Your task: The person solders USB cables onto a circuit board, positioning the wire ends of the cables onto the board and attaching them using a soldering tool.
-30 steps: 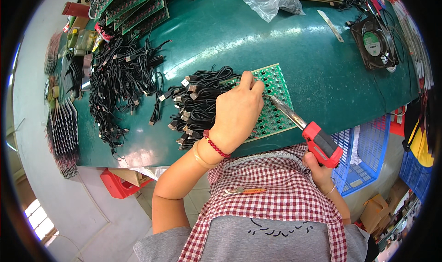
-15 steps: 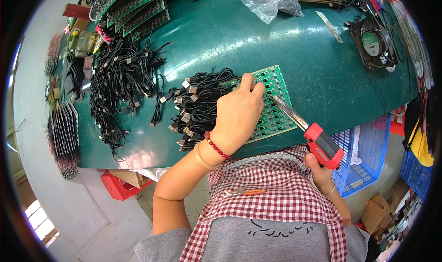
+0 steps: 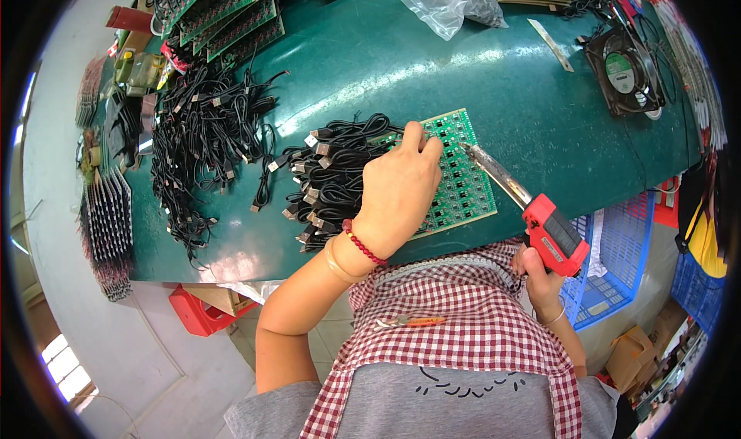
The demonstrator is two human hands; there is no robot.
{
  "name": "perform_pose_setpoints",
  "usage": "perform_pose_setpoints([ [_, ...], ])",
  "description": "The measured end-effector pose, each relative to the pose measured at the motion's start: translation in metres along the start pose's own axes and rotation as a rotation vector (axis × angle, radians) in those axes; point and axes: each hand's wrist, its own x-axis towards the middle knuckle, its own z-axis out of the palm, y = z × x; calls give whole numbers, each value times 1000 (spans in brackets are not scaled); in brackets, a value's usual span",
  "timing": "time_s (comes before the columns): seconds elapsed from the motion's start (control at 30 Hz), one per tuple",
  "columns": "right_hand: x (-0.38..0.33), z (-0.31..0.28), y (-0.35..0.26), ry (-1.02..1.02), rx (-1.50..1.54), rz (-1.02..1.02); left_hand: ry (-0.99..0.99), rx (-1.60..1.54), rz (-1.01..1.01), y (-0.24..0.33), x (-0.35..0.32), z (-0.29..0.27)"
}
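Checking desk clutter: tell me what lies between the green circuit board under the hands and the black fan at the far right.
In the head view, only bare green tabletop separates the circuit board from the fan.

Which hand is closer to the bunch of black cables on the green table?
Left. The left hand rests on the green circuit board, right beside the bundle of black cables. The right hand is off the table's near edge, holding the red soldering iron.
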Motion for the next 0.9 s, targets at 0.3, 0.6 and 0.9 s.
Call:
perform_pose_setpoints([
  [0.3, 14, 9, -14, 33, 124, -38, -3, -92, -10, -1, -5, -13],
  [0.6, 28, 10, -23, 106, 241, -43, -19, -186, -6, -1, -19, -22],
  [0.9, -2, 0, -7, 32, 110, 62, 1, 99, 7, -3, -4, -2],
])
